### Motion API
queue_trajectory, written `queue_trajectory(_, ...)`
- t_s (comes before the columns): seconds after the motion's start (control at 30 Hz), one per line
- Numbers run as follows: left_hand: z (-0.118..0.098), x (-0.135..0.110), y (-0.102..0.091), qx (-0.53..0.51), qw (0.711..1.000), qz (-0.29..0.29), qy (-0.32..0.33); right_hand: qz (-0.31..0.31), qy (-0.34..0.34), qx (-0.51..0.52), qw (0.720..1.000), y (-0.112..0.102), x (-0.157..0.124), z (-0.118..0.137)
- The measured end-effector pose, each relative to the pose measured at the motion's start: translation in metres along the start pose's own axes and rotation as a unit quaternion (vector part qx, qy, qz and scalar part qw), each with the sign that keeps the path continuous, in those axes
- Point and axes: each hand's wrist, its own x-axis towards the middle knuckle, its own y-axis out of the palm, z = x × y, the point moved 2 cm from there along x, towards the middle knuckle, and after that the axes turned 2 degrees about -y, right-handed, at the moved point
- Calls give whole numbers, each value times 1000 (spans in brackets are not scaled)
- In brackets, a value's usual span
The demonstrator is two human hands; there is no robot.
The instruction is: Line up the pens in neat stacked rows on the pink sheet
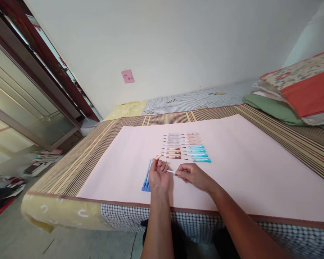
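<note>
- two pen columns (186, 147) laid out mid bed (286, 138) (looks done)
- blue pens (146, 181) loose near front edge
- left hand (158, 177) curled on pen (158, 157); right hand (194, 176) pinches white rod (171, 171)

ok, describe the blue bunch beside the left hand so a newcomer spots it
A big pink sheet covers the striped mat on the bed. Near its front edge, just left of the left hand, lies a small bunch of thin blue pens. Unlike the rowed pens further back, which lie crosswise, these run front to back and sit apart.
</note>
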Motion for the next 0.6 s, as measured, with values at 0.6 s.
queue_trajectory(0.6, -7, 1, -5, 31, 997, 64, 35, 11, 13, -33, 999, -1, -8, 10)
